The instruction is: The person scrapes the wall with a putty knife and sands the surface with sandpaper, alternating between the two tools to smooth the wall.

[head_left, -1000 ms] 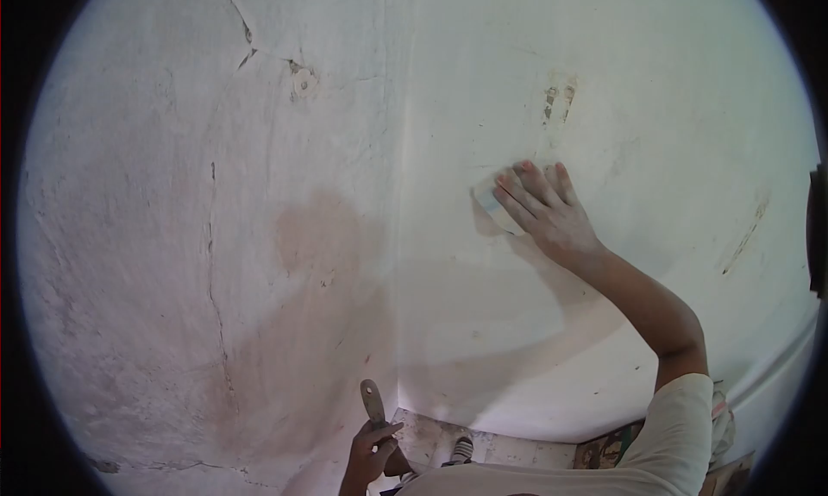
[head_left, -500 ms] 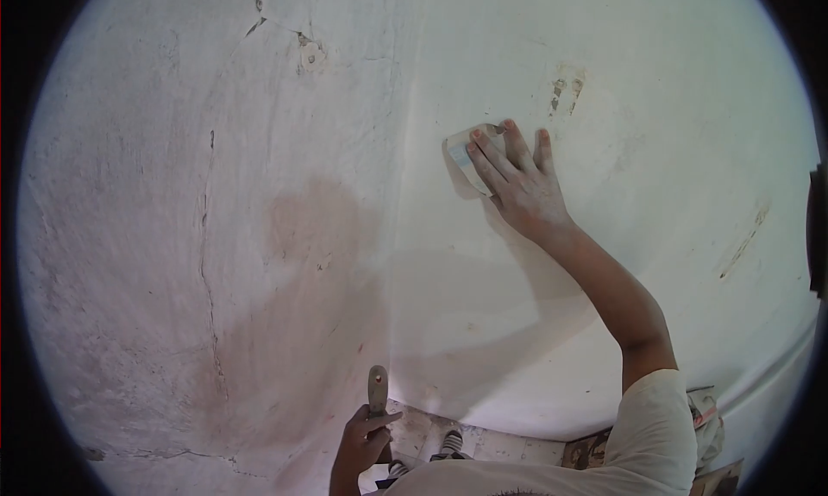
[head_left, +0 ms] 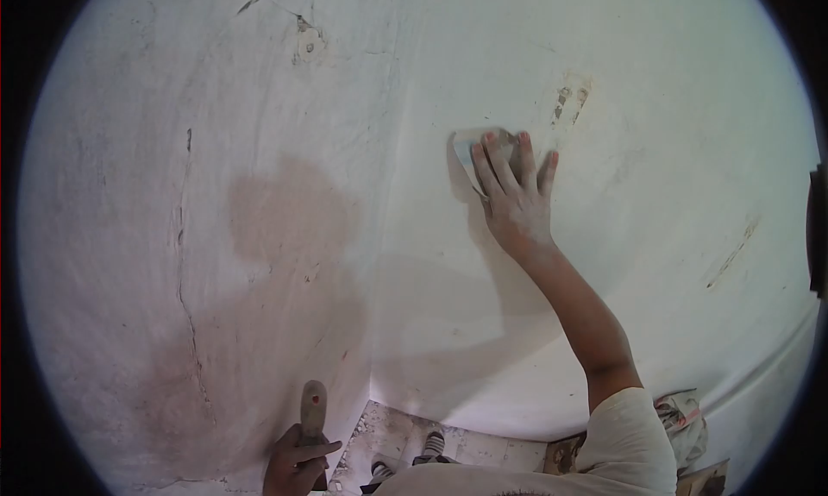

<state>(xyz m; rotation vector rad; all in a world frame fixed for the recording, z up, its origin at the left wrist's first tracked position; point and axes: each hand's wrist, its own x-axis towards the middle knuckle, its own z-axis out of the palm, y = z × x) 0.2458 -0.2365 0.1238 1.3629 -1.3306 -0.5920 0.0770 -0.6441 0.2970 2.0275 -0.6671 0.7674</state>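
My right hand (head_left: 516, 194) presses a pale sheet, possibly sandpaper (head_left: 466, 153), flat against the white wall (head_left: 457, 280), right of the corner line. Its fingers are spread over the sheet, whose left edge shows beyond them. Low in the view, my left hand (head_left: 297, 461) is wrapped round a tool with a rounded handle (head_left: 313, 405). The handle points up, with a small red mark near its end; the tool's other end is hidden.
Cracks (head_left: 183, 272) run down the left wall, and a chipped patch (head_left: 571, 97) lies above my right hand. At the bottom are my feet (head_left: 434, 444) on a dusty floor (head_left: 492, 448). A crumpled bag (head_left: 683, 423) lies at lower right.
My right hand has turned more upright, with the sheet still under it. My left hand and the tool have moved left and down. The view has shifted slightly.
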